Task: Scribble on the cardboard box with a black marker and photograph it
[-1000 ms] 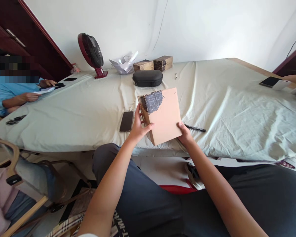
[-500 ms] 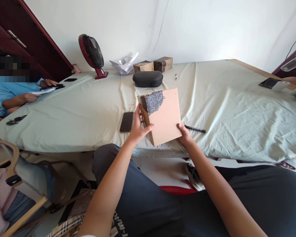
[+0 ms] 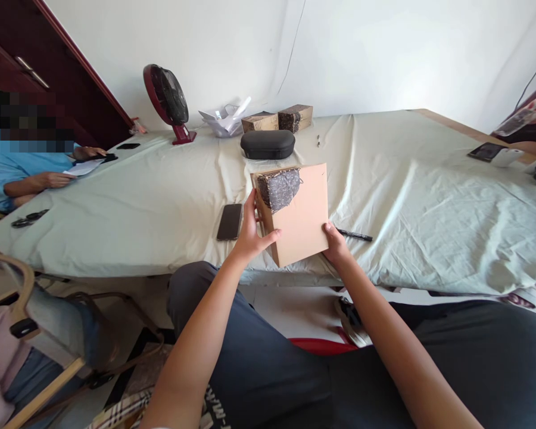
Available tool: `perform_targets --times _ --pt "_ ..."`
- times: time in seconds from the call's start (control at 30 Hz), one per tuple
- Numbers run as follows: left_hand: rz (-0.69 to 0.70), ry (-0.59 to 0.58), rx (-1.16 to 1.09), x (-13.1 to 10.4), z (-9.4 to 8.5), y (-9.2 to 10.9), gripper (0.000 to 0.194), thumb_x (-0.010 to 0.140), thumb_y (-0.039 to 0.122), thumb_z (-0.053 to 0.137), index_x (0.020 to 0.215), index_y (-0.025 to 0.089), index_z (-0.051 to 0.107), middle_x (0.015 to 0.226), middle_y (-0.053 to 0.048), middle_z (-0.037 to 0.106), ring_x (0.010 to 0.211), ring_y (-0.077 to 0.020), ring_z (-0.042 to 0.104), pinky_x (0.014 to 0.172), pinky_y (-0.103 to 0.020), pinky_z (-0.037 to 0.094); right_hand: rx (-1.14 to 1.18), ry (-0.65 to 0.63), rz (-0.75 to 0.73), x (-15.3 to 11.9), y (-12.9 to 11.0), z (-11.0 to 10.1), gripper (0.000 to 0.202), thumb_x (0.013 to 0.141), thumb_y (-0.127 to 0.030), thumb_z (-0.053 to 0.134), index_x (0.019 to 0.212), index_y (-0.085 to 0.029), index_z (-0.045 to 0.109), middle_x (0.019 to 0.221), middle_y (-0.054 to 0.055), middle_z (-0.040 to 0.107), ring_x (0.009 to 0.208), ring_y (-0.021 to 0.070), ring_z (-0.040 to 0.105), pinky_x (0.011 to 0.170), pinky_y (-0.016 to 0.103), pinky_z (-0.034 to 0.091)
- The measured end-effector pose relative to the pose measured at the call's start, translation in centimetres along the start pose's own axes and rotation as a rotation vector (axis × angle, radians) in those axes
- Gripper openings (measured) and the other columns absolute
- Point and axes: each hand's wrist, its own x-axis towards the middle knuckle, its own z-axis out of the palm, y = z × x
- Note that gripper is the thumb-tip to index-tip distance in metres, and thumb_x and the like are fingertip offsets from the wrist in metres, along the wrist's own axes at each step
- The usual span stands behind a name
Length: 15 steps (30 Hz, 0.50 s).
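Fingers [image 3: 251, 205] of the left hand [image 3: 250, 237] and right hand [image 3: 335, 243] clasp a cardboard box [image 3: 301, 223] from opposite sides, tilted over the near part of the cloth-covered table [image 3: 429, 208]; a phone [image 3: 229, 222] lies just left, a pen [image 3: 356, 235] right, a black case [image 3: 268, 145] beyond

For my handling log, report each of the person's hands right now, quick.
Left hand: closed on the dark-cornered, tan cardboard box, gripping its left side.
Right hand: holding the same box at its lower right edge.
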Motion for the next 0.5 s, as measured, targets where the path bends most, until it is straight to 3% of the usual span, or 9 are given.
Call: perform_targets --times 0.5 --pt "0.010 0.014 -0.005 0.04 0.07 0.22 0.125 0.074 0.075 0.085 0.172 0.035 0.019 0.178 -0.019 0.026 0.160 -0.0437 0.036 0.110 -0.049 0.056 -0.005 0.004 -0.010 -0.01 0.05 0.05 0.079 0.070 -0.073 0.085 0.132 -0.026 0.070 0.123 0.009 0.082 0.122 0.0383 0.075 0.096 0.049 0.064"
